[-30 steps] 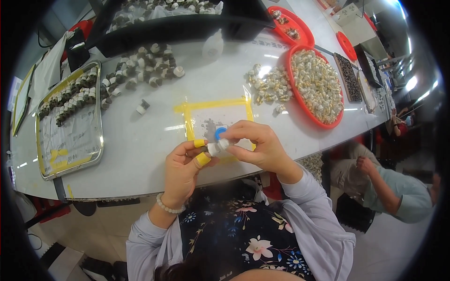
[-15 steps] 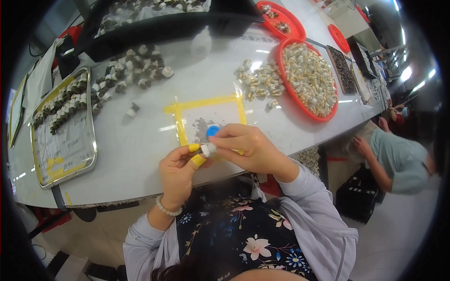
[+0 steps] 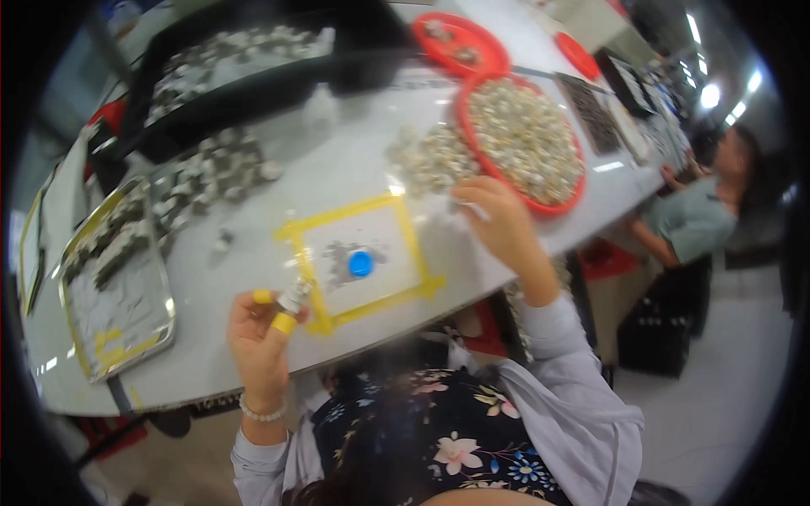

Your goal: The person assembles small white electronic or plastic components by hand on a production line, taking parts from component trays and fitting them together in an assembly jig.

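Note:
My left hand (image 3: 260, 346), yellow tape on its thumb and a fingertip, pinches a small white-and-grey cylindrical part (image 3: 294, 295) at the left edge of a yellow-taped square (image 3: 346, 319). A round blue cap (image 3: 360, 264) lies on the square's grey-smudged surface. My right hand (image 3: 499, 221) reaches over the table, fingers stretched and apart, beside a loose heap of small whitish parts (image 3: 430, 160). Motion blurs its fingertips; I see nothing held in them. A red oval basin (image 3: 580, 187) full of similar parts stands just beyond that hand.
At left are a metal tray (image 3: 171, 312) with rows of parts and a pile of white-and-dark pieces (image 3: 219, 173). A white bottle (image 3: 321, 108) stands before a black bin (image 3: 354, 76). Another red basin (image 3: 498, 46) sits far back. A person (image 3: 696, 215) is at the right.
My right hand has left the part and the blue cap and moved right toward the whitish heap. My left hand moved left with its part. The view has shifted; the cap lies uncovered.

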A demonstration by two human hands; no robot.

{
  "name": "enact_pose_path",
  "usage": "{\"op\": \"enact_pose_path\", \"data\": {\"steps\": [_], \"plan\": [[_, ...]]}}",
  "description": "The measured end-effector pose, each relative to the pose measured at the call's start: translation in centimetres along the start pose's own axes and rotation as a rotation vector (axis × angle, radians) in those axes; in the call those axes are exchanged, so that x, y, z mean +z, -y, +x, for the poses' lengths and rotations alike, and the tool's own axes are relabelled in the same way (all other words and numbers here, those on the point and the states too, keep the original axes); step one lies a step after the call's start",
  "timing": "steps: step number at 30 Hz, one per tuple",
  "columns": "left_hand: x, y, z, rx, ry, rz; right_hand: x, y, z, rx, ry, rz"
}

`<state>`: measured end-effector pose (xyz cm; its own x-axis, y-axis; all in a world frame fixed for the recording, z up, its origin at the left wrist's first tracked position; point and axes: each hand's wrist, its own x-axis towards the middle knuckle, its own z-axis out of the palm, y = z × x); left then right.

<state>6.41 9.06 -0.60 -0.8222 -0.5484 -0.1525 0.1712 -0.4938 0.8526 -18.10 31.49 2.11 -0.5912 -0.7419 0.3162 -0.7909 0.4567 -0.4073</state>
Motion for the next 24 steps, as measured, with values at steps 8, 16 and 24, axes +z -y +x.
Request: {"op": "enact_pose_path", "data": {"steps": [8,16,24], "plan": [[-16.8,-11.7,3.1,0.67,-0.786,1.02,0.1,-0.5,-0.2,0.16,0.084,0.08],[-25.6,-16.4,7.1,0.404,-0.858,1.519,2.9,2.8,0.2,-0.04,-0.078,0.051],[-26.7,-14.9,8.5,0.568,-0.782,1.509,3.8,4.2,-0.7,-0.253,-0.079,0.039]]}}
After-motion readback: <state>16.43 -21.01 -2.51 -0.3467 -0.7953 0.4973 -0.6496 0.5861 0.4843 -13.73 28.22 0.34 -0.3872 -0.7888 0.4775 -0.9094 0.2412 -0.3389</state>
